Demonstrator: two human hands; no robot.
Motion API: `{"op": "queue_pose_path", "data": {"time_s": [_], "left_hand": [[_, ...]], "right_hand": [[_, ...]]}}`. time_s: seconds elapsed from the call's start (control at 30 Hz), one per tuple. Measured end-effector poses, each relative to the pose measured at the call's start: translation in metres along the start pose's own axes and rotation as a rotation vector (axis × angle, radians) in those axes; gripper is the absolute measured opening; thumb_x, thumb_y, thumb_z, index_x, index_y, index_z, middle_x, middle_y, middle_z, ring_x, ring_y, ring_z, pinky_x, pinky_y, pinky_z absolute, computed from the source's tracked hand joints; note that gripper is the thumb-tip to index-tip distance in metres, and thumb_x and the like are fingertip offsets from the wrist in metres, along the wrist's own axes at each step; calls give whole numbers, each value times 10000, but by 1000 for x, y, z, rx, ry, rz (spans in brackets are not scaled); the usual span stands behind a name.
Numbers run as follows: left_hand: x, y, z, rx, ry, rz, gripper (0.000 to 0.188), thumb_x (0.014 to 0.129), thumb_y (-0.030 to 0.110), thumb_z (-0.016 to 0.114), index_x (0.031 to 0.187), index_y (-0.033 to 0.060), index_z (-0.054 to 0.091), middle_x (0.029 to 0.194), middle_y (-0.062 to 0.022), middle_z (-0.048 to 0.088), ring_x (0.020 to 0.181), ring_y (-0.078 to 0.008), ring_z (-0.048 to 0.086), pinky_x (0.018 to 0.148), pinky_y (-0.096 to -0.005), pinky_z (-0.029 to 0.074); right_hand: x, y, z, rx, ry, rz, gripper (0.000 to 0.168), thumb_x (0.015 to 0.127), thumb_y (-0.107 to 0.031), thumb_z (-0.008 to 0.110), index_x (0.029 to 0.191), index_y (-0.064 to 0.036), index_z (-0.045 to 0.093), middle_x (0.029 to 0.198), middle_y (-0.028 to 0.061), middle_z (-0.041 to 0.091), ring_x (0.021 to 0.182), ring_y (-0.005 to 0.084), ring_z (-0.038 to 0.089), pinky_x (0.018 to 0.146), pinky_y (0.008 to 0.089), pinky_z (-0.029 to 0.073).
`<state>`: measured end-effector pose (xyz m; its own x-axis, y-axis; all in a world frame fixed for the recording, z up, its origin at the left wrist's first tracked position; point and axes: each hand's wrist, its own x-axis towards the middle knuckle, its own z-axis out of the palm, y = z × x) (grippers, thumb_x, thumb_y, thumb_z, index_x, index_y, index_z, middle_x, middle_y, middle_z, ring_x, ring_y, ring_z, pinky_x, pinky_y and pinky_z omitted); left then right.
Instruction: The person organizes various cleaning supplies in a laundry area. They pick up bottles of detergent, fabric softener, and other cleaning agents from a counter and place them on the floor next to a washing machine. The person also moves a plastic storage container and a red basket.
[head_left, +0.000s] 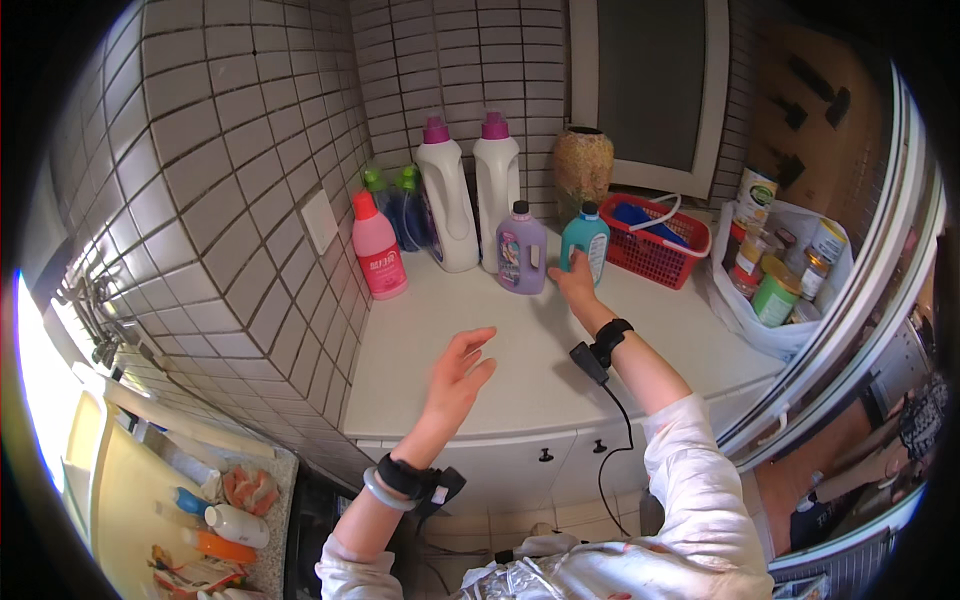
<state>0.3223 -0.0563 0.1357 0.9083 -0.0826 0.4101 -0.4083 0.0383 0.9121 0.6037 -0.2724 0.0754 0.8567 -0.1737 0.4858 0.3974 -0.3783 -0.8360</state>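
Note:
On the white countertop (450, 360), my right hand (576, 280) is at the front of a teal plastic bottle with a black cap (586, 234), thumb and fingers against its lower part; how firmly they grip cannot be told. My left hand (459, 375) hangs above the counter's front, fingers apart and holding nothing. Just left of the teal bottle stands a purple handled bottle (517, 255). Two tall white bottles with magenta caps (448, 199) (495, 187) are behind it. A pink bottle with a red cap (380, 255) stands at the left, near green-topped pump bottles (411, 214).
A red plastic basket (652, 255) holds something blue, beside a mottled vase (583, 169). A white plastic bag (739, 315) of jars and cans sits at the right. Tiled walls (225, 150) border the counter. Another person's leg (855, 476) shows at far right. A cable hangs from my right wrist.

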Motion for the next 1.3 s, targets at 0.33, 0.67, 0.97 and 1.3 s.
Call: {"op": "queue_pose_path", "data": {"time_s": [0.33,0.67,0.97,1.3], "left_hand": [[124,-68,43,-25,60,-56,476,853,105,605,1300,61,447,1334,-109,464,1307,-240,385,1052,-367,317],[205,-153,84,-27,417,-185,719,821,173,652,1395,-1,257,1361,-184,402,1334,-291,338,1100,-352,255],[235,-165,90,15,407,-120,428,859,228,624,1174,3,440,1134,-120,510,1040,-226,474,921,-361,385],[158,-122,56,-108,366,-114,357,963,396,531,948,42,575,782,6,569,719,-93,516,695,-249,432]], "right_hand": [[24,-5,17,228,-181,180,654,699,-182,796,1187,39,420,1161,178,544,1016,252,554,837,350,456],[33,-15,-32,370,-430,343,219,826,-241,679,903,-60,584,767,45,620,652,109,545,520,271,406],[31,4,-21,324,-388,222,146,836,-195,606,848,-49,608,717,44,624,578,113,537,474,256,385],[-10,-38,-41,415,-536,395,204,821,-278,669,830,-87,599,707,12,590,607,93,507,493,252,366]]}}
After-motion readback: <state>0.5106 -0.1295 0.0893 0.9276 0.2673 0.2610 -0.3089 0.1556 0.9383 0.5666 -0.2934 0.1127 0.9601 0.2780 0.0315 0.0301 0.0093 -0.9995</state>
